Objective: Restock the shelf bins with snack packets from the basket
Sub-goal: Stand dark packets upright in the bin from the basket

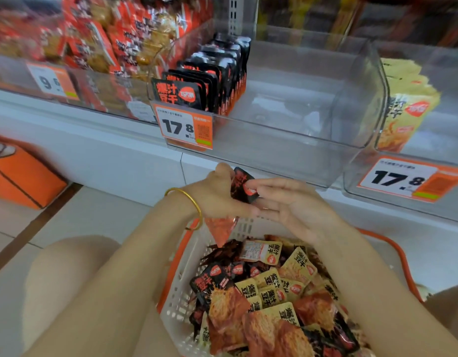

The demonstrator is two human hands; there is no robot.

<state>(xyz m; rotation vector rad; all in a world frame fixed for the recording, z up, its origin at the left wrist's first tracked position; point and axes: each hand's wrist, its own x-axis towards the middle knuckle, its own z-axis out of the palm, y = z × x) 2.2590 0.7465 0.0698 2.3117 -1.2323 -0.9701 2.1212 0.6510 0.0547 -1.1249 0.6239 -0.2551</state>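
Note:
My left hand (217, 194) grips a black snack packet (242, 186) just above the white basket (180, 287). My right hand (289, 204) is beside it with straight fingers touching the packet's right edge. The basket sits below, filled with several black, yellow and red snack packets (271, 287). Above on the shelf, a clear bin (287, 130) holds a row of black packets (209, 73) along its left side, and its right part is bare.
Another clear bin (413, 106) at the right holds yellow packets. A bin of red and orange packets (94, 39) stands at the left. Orange price tags read 17.8 (184, 127). An orange box (22, 176) sits on the tiled floor at the left.

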